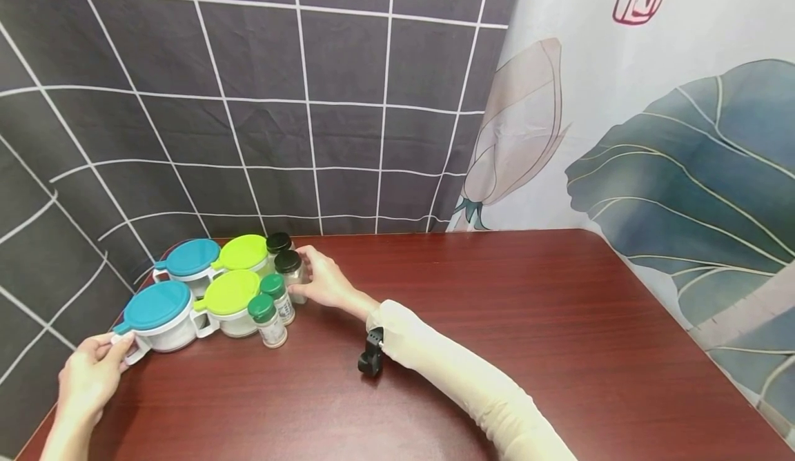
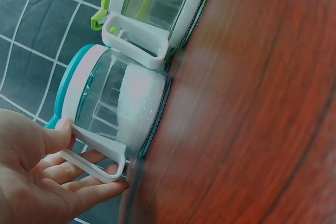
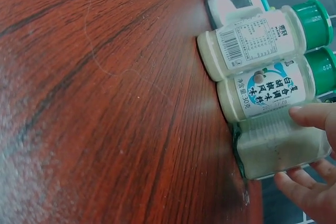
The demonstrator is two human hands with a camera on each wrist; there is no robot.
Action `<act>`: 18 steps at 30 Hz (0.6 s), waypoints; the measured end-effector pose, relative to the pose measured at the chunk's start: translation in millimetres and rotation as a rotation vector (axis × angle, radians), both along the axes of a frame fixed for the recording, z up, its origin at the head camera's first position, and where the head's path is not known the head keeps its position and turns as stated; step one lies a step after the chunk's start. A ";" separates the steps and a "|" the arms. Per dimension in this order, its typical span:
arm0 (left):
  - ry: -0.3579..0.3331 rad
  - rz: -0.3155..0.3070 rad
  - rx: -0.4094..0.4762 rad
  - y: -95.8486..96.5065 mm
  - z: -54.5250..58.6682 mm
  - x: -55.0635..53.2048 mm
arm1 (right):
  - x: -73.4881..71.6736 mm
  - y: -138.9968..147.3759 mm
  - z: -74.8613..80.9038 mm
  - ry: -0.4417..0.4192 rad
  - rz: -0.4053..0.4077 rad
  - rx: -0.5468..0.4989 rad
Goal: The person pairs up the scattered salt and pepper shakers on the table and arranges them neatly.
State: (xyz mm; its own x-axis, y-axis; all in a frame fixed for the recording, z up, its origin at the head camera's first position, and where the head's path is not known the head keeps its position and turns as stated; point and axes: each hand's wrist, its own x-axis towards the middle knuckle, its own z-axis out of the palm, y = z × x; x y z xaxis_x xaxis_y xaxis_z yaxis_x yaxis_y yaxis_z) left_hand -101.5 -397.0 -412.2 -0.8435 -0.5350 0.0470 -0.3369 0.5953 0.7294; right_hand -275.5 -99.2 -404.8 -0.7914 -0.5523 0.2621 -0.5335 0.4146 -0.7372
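Observation:
At the front left, my left hand (image 1: 90,375) holds the white handle (image 2: 94,156) of a clear seasoning jar with a blue lid (image 1: 156,306). Its thumb presses the handle's top and its fingers lie behind; white grains fill part of the jar (image 2: 139,98). My right hand (image 1: 326,283) grips a clear spice jar with a black cap (image 1: 288,262), thumb on the near side and fingers on the far side. Beside that jar stand two green-capped pepper bottles, one nearer (image 1: 270,326) and one behind (image 1: 282,302). In the right wrist view, the gripped jar (image 3: 278,148) touches one labelled bottle (image 3: 273,90).
Two green-lidded jars, a front one (image 1: 231,295) and a back one (image 1: 244,252), stand mid-group. Behind are another blue-lidded jar (image 1: 192,259) and another black-capped jar (image 1: 279,241). A dark gridded cloth (image 1: 348,136) hangs behind the reddish wooden table (image 1: 497,309).

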 end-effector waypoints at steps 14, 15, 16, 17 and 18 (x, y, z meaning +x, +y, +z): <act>-0.022 0.079 0.012 8.8 2.5 1.3 | -0.4 2.0 -0.5 0.001 -0.007 -0.024; -0.028 0.085 0.015 8.9 3.0 1.0 | -0.3 2.2 -0.6 -0.002 -0.006 -0.028; -0.034 0.092 0.018 9.0 3.3 0.9 | -0.2 2.4 -0.6 -0.001 -0.004 -0.028; -0.039 0.100 0.021 9.0 3.6 0.8 | -0.2 2.5 -0.6 -0.001 -0.003 -0.030; -0.046 0.104 0.022 9.0 4.0 0.8 | -0.1 2.7 -0.6 -0.002 -0.001 -0.031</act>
